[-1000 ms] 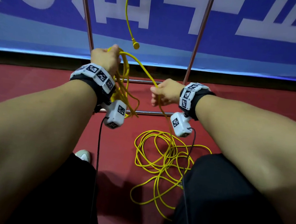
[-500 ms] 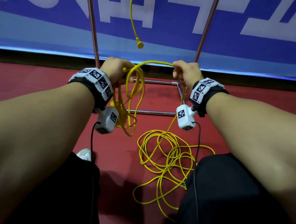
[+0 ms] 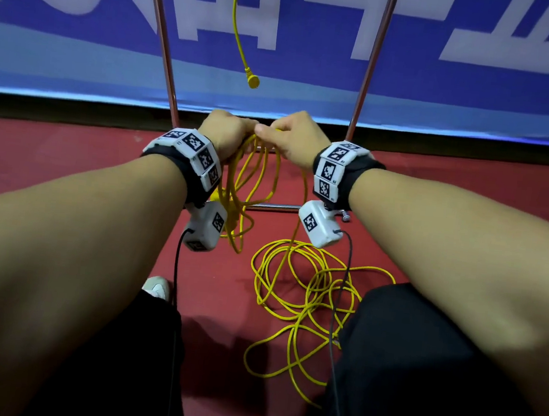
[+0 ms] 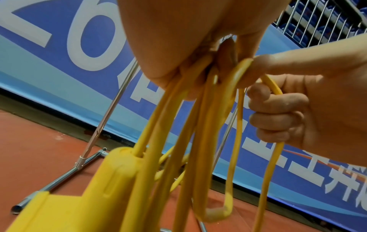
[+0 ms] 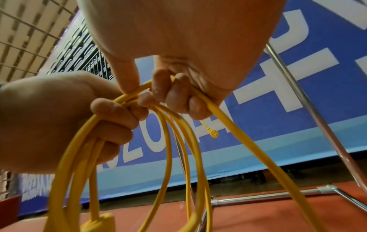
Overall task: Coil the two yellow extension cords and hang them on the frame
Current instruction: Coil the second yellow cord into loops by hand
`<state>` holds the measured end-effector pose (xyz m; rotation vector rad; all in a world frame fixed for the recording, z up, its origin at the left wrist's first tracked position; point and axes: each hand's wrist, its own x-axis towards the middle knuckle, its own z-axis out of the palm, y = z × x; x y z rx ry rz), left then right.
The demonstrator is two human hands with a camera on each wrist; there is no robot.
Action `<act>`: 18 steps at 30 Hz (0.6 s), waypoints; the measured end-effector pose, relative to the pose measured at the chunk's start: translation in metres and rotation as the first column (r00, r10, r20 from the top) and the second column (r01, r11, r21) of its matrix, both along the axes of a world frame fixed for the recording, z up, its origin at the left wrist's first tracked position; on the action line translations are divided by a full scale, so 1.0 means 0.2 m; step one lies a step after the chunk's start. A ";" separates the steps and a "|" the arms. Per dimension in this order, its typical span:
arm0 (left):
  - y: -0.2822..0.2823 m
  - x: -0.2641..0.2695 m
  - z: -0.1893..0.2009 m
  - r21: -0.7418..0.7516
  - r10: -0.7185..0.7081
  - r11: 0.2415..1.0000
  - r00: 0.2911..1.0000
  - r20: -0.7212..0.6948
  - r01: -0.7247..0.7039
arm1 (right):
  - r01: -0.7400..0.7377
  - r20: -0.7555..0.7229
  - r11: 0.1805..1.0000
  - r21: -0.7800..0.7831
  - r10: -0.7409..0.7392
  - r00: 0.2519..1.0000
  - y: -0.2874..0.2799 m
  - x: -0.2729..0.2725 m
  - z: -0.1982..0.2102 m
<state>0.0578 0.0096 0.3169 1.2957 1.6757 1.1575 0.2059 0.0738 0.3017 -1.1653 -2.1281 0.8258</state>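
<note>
My left hand (image 3: 225, 133) grips several hanging loops of a yellow extension cord (image 3: 245, 184), its socket block (image 4: 83, 188) dangling below. My right hand (image 3: 292, 138) sits right against the left and pinches a strand of the same cord (image 5: 210, 113) between thumb and fingers. The rest of that cord lies in a loose tangle (image 3: 305, 289) on the red floor between my knees. A second yellow cord (image 3: 239, 34) hangs from above inside the metal frame (image 3: 164, 37), its plug (image 3: 253, 82) just above my hands.
The frame's two chrome uprights and floor bars (image 3: 276, 207) stand straight ahead before a blue banner wall (image 3: 450, 73). My black-trousered knees (image 3: 418, 375) flank the cord pile. A white shoe (image 3: 156, 287) shows near the left knee.
My right hand has swung left from beside the right upright to meet the left hand, laying another loop into the bundle. The left hand has held its place.
</note>
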 end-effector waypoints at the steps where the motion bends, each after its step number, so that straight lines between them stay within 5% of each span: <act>1: 0.01 0.00 0.00 0.011 0.007 1.000 1.000 -0.021 -0.007 | -0.010 -0.008 1.000 -0.011 0.010 1.000 0.00 0.01 0.00; 9: 0.03 -0.07 -0.01 0.072 0.100 0.992 0.995 -0.019 -0.099 | -0.056 0.142 0.968 -0.243 0.092 0.986 0.07 0.15 -0.10; 13: 0.02 -0.09 0.00 0.082 0.093 0.992 0.996 0.005 -0.093 | 0.015 0.029 0.933 -0.359 -0.005 1.000 0.09 0.23 -0.12; 18: 0.00 -0.08 0.00 0.030 0.005 1.000 1.000 -0.004 -0.005 | 0.153 -0.030 0.973 -0.170 -0.161 0.987 0.10 0.24 -0.03</act>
